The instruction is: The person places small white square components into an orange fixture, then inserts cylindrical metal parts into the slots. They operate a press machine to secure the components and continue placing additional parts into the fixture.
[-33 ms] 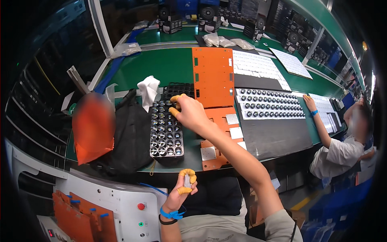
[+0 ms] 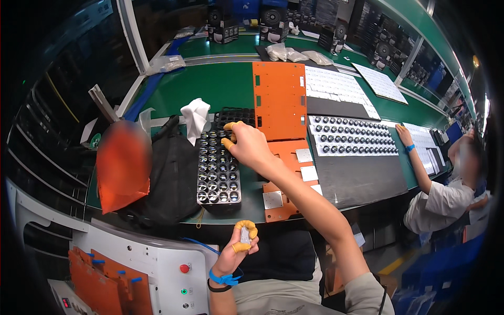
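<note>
Black plastic tray [image 2: 219,206] of glassy round lenses [image 2: 212,186], left-centre on green desk [image 2: 210,84]; near slots filled.
Left hand [image 2: 231,256] pinches small grey block [image 2: 245,236]; right hand [image 2: 252,147] over far slots, grip narrow, can't tell if holding. White panel [image 2: 341,144], right: four dark-part rows set.

1. I see glossy, glass-like lenses [image 2: 212,196] in a shiny, plastic-looking tray [image 2: 219,206].
2. The yellow finger covers [image 2: 245,224] look matt and rubbery; I can't tell the material of the pale piece [image 2: 245,235].
3. The orange panel [image 2: 280,102] looks smooth and matt.
4. I read the black bundle [image 2: 170,170] as matt cloth.
5. The bags [image 2: 277,51] look like crinkled, glossy plastic.
</note>
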Demonstrator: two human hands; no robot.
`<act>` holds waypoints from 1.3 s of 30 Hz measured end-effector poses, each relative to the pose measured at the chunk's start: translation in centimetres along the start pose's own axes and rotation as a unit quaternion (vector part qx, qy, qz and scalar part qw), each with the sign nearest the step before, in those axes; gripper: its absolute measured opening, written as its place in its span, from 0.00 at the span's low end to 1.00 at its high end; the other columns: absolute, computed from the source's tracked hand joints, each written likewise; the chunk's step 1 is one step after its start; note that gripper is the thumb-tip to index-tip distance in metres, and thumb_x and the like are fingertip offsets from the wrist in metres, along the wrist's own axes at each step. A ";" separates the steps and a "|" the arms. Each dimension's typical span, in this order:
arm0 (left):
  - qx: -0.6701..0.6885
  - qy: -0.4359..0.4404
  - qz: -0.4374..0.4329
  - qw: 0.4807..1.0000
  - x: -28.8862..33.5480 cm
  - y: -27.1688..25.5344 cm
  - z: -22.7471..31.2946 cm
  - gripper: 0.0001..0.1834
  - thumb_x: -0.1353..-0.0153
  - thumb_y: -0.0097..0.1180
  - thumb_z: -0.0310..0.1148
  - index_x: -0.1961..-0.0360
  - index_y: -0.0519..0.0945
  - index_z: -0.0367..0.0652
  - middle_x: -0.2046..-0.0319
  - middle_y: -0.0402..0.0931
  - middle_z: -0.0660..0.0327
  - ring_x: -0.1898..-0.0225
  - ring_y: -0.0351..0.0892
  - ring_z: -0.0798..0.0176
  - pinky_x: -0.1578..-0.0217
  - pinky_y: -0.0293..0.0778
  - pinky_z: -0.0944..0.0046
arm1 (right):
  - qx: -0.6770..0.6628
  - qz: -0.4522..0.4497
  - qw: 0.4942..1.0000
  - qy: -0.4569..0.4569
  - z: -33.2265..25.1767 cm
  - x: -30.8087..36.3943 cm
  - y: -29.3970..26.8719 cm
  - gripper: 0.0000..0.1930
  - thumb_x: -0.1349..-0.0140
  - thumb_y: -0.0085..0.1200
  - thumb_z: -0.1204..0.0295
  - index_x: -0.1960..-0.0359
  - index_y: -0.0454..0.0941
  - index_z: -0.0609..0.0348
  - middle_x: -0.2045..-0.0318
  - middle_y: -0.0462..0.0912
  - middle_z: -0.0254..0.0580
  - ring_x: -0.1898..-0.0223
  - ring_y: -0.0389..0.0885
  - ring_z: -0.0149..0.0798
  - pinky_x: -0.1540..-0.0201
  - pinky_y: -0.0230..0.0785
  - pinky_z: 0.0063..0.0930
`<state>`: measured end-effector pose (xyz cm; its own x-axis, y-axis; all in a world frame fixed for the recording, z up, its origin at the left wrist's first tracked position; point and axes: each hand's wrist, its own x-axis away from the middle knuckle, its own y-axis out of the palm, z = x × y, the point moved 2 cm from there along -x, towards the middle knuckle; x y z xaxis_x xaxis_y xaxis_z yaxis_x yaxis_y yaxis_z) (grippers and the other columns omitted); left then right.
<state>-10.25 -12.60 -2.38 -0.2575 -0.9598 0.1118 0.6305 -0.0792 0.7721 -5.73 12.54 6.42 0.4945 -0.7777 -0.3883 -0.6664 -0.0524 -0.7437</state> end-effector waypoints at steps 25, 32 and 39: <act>0.052 0.022 0.014 0.998 -3.1 2.5 -2.1 0.36 0.32 0.42 0.59 0.40 0.69 0.35 0.70 0.64 0.64 0.72 0.60 0.67 0.77 0.62 0.66 | -0.236 0.104 0.965 -0.051 -1.5 12.8 -7.9 0.15 0.46 0.65 0.78 0.56 0.81 0.62 0.71 0.79 0.41 0.73 0.77 0.36 0.69 0.72 0.28; 0.005 0.070 0.014 0.997 -4.1 4.1 -2.0 0.35 0.29 0.43 0.56 0.36 0.65 0.36 0.66 0.68 0.62 0.69 0.63 0.67 0.72 0.66 0.66 | -0.273 0.065 0.959 -0.028 0.5 16.1 -8.7 0.16 0.45 0.64 0.79 0.53 0.80 0.64 0.66 0.79 0.42 0.66 0.77 0.35 0.64 0.71 0.26; -0.035 0.087 0.019 0.995 -4.9 4.0 -2.5 0.38 0.31 0.47 0.59 0.36 0.67 0.33 0.61 0.73 0.60 0.67 0.70 0.68 0.67 0.69 0.65 | -0.302 0.059 0.951 -0.020 1.4 17.5 -8.2 0.16 0.43 0.63 0.79 0.52 0.81 0.64 0.65 0.79 0.42 0.65 0.77 0.36 0.62 0.71 0.27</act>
<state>-4.64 -8.91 -1.42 -0.1062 -0.9940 0.0255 0.6889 -0.0551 0.7227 9.18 0.25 4.98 0.4083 -0.7768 -0.4794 -0.9120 -0.3249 -0.2502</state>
